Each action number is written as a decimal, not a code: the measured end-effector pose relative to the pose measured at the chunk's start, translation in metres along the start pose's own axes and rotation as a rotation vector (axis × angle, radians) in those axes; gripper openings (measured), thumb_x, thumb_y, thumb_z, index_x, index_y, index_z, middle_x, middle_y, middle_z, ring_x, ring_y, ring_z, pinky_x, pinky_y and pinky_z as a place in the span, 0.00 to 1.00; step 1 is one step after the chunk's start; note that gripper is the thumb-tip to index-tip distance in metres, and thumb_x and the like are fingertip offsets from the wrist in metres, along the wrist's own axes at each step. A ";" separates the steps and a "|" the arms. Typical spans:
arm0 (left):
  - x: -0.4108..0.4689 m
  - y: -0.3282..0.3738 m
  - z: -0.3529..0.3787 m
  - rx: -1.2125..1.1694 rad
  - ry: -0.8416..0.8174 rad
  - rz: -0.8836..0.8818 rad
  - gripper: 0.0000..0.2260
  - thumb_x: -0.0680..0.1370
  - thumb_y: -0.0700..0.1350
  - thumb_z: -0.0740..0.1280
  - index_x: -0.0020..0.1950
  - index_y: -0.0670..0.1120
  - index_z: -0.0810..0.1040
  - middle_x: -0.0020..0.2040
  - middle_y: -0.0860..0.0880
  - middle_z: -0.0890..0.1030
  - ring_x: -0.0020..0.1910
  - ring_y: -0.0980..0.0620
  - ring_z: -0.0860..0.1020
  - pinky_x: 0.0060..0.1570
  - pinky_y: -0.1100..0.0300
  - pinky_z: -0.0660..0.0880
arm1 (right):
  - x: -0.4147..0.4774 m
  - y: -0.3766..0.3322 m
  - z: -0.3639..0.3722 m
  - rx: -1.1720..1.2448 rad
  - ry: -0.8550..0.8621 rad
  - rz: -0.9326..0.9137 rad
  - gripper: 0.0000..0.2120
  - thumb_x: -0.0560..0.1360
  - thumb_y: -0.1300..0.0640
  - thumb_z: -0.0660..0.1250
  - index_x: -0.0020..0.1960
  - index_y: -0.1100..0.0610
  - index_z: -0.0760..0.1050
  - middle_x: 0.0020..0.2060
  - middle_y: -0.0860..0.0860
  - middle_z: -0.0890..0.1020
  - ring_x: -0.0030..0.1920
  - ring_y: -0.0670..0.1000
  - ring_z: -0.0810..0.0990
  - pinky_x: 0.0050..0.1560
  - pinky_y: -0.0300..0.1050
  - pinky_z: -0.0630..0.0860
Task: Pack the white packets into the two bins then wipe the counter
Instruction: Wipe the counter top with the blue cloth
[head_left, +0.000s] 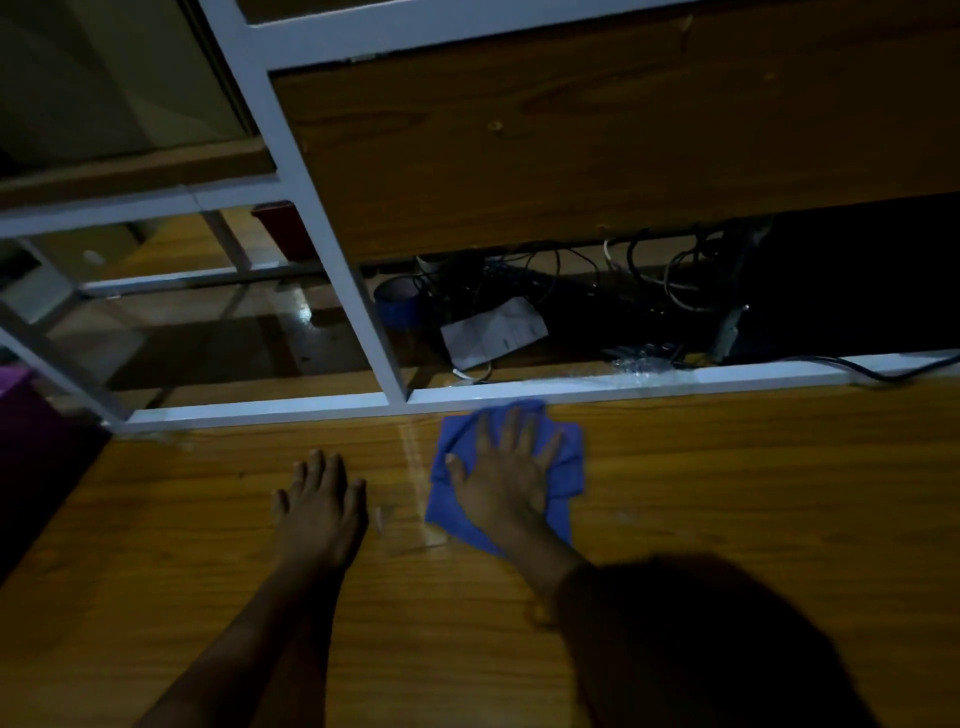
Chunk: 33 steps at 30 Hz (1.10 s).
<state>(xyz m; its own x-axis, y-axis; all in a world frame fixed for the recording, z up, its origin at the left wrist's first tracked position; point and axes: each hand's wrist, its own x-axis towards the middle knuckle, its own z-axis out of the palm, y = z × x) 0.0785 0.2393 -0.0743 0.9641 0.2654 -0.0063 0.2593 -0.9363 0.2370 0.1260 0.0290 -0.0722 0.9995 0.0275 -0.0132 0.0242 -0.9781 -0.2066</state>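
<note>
The counter (727, 493) is a wood-grain surface filling the lower half of the view. No white packets and no bins lie on the part shown, so the step in hand is judged to be the wipe. The white rail (260, 410) runs along the counter's far edge and is the reference for every position below.

To wipe well, press with a flat palm so the whole cloth bears on the wood. Work in overlapping passes parallel to the rail, starting against it and moving to the near side. A pale streak runs away from the rail just left of the cloth and probably needs a pass of its own.

A purple object (21, 415) sits by the rail's left end, cut off by the frame edge — whether it is a bin cannot be told.

The blue cloth (570, 462) lies bunched on the counter, its far edge at the rail or just short of it.

The right hand (506, 478) lies on top of the cloth, fingers straight and spread toward the rail, pressing down and gripping nothing. The left hand (322, 512) rests flat on bare wood, farther from the rail than the right hand. Its fingers are straight, it holds nothing, and it lies beside the cloth but apart from it.
</note>
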 end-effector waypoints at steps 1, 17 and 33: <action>0.000 -0.002 -0.001 -0.006 -0.002 -0.003 0.30 0.82 0.62 0.46 0.79 0.47 0.52 0.80 0.45 0.52 0.79 0.44 0.49 0.74 0.40 0.47 | -0.007 -0.009 0.000 -0.001 -0.033 -0.150 0.36 0.77 0.31 0.45 0.79 0.49 0.48 0.78 0.58 0.47 0.77 0.63 0.43 0.68 0.73 0.31; -0.098 -0.109 -0.009 -0.058 -0.043 0.077 0.33 0.79 0.65 0.41 0.80 0.49 0.49 0.80 0.51 0.45 0.79 0.52 0.42 0.77 0.48 0.45 | -0.017 -0.031 0.007 0.005 -0.019 0.052 0.35 0.77 0.31 0.47 0.78 0.49 0.52 0.79 0.55 0.51 0.77 0.63 0.46 0.70 0.73 0.37; -0.222 -0.173 -0.033 -0.096 -0.020 0.196 0.30 0.81 0.58 0.44 0.78 0.44 0.58 0.79 0.46 0.55 0.79 0.47 0.51 0.76 0.49 0.51 | -0.205 -0.078 0.026 -0.036 -0.053 -0.183 0.34 0.75 0.29 0.45 0.78 0.42 0.51 0.79 0.49 0.52 0.78 0.58 0.47 0.70 0.70 0.36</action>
<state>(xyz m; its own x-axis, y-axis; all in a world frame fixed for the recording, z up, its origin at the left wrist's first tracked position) -0.1821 0.3503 -0.0822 0.9967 0.0753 0.0296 0.0615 -0.9430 0.3271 -0.0810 0.1050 -0.0785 0.9761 0.2153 -0.0307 0.2068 -0.9626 -0.1749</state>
